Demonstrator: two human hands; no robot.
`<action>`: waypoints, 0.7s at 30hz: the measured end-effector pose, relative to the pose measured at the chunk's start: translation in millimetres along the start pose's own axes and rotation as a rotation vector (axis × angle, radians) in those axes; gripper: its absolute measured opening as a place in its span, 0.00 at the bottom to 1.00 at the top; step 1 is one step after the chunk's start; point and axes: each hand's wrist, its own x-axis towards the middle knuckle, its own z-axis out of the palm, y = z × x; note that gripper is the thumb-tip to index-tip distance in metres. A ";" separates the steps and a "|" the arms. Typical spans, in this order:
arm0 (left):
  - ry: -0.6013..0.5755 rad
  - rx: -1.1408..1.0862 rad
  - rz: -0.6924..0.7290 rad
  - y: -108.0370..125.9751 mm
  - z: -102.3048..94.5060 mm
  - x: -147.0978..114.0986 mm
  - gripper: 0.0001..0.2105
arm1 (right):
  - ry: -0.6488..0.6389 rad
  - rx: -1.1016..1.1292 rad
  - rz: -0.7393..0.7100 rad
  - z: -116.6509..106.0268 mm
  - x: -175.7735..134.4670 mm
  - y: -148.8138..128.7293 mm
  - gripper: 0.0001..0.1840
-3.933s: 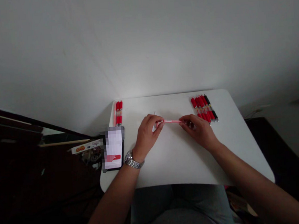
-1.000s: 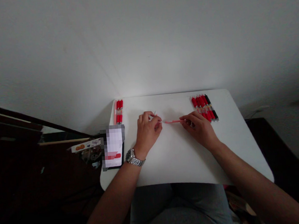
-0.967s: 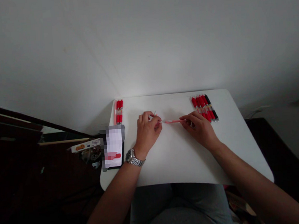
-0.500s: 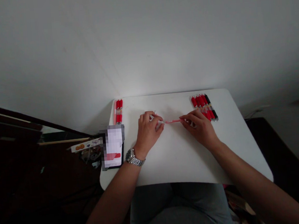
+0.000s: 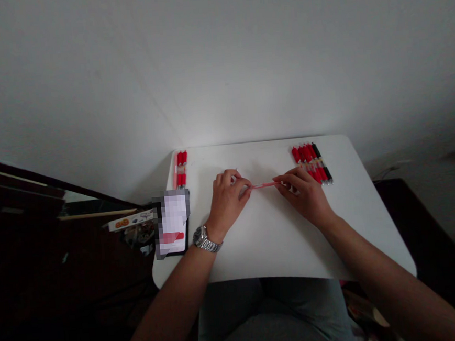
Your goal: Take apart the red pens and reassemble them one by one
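A thin pink stick with a white label, which looks like a pen refill (image 5: 263,185), spans the gap between my hands above the table. My left hand (image 5: 230,194) pinches its left end between thumb and forefinger, the other fingers curled. At the right end, the thumb and fingertips of my right hand (image 5: 302,193) are closed on it. Just behind my right hand lies a row of red pens (image 5: 307,159), with a black pen (image 5: 321,160) at its right side. The ends of the stick are hidden by my fingers.
More red pens (image 5: 182,169) lie at the white table's (image 5: 264,241) back left corner, beside a pale pink strip (image 5: 175,169). A phone (image 5: 172,222), partly blurred out, rests at the left edge. The wall (image 5: 244,85) stands behind the table.
My left hand has shifted slightly right along the pink refill, and the whitish bit seen at its fingertips is now mostly covered. My right hand has stayed in place.
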 end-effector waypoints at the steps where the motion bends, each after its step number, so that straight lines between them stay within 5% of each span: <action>1: 0.000 0.002 0.002 -0.3 0.4 -0.1 0.05 | 0.003 0.000 0.000 0.2 -0.1 0.1 0.10; 21: 0.043 0.043 -0.014 -0.8 0.3 1.4 0.03 | -0.027 -0.035 0.079 1.2 1.2 -3.8 0.09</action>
